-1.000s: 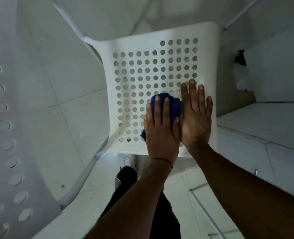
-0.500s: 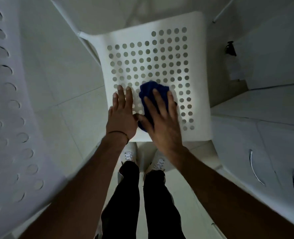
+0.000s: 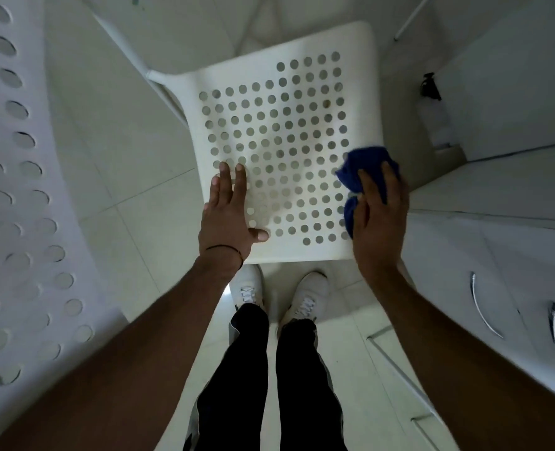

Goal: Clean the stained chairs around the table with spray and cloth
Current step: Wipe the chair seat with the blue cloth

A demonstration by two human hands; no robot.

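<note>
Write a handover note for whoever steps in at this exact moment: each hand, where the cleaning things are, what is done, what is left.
Left hand: flat, fingers straight, resting on the near left of the white perforated chair seat.
Right hand: grips the blue cloth at the seat's right edge.
Spray bottle: stands to the right of the chair, untouched.
Done: wiping of this seat is under way; how clean it is cannot be told.
Left: a small brownish mark seems to show at the far right of the seat. Probably wipe there, then do the second perforated chair on the left.
</note>
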